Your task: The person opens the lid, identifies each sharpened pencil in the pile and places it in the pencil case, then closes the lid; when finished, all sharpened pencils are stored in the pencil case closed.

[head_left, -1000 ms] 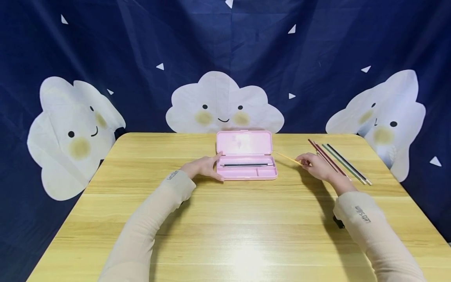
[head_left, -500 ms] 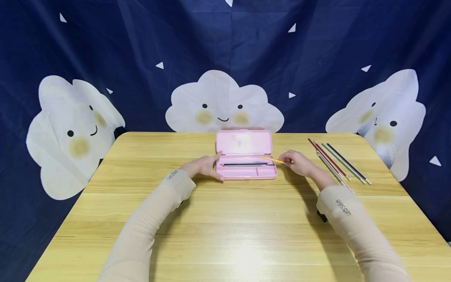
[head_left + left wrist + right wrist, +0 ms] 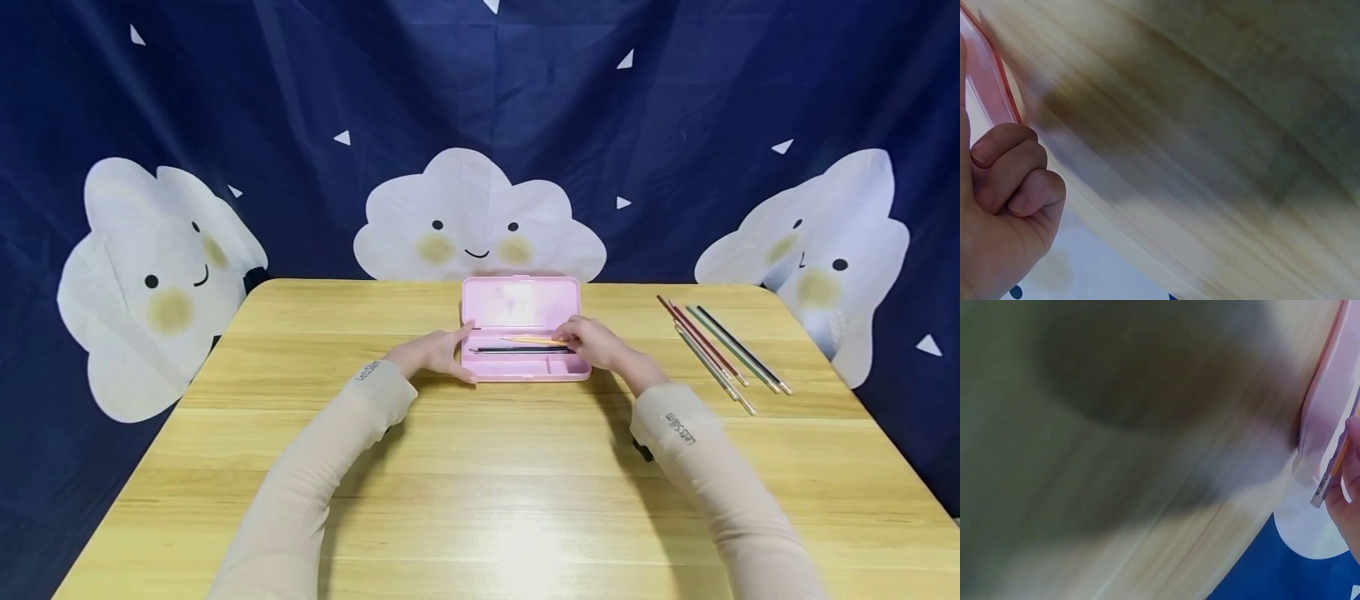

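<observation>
Pencil case (image 3: 510, 367) open on the table (image 3: 450, 483), lid back; at its left end the left hand (image 3: 427, 354) grips it with thumb and forefinger spread, the other three fingers curled in the left wrist view. In the case's long compartment lies a dark pencil (image 3: 517, 350), and over that compartment the right hand (image 3: 600, 343), at the case's right end, pinches a yellow pencil (image 3: 528, 339) near its eraser end; cannot tell whether this pencil touches the case. Right of the case, apart from it, several loose pencils (image 3: 744, 349) lie slantwise.
</observation>
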{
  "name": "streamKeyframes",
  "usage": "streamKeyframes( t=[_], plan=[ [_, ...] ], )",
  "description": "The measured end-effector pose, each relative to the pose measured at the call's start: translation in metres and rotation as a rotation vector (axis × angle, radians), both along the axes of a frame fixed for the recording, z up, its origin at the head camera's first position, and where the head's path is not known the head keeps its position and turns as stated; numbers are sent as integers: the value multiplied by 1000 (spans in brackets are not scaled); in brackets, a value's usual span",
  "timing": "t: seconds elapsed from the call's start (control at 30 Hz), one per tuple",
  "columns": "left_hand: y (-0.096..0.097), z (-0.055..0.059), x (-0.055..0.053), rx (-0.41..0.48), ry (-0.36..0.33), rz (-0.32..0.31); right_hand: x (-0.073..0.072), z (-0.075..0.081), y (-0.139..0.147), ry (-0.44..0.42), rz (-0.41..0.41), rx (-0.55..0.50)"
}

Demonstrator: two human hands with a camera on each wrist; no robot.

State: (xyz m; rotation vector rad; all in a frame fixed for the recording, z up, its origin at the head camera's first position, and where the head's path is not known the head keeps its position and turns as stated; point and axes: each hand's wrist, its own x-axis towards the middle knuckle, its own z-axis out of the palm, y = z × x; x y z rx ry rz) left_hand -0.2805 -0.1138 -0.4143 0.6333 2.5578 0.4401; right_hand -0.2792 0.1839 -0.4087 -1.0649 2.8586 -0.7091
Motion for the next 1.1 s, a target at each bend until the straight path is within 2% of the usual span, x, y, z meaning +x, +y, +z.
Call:
streamKeyframes(
  t=[0.5,0.73,0.9,1.1],
  plan=[
    [1,3,1,-1,-21,15,-8,-2,-34,-34,11,26],
    [2,3,2,23,-26,19,-11,-7,-41,-64,-10,59],
    [1,1,2,31,-15,16,-10,-10,-42,-33,27,49],
    [1,1,1,18,-11,17,-9,-8,-40,3,29,0]
  ],
)
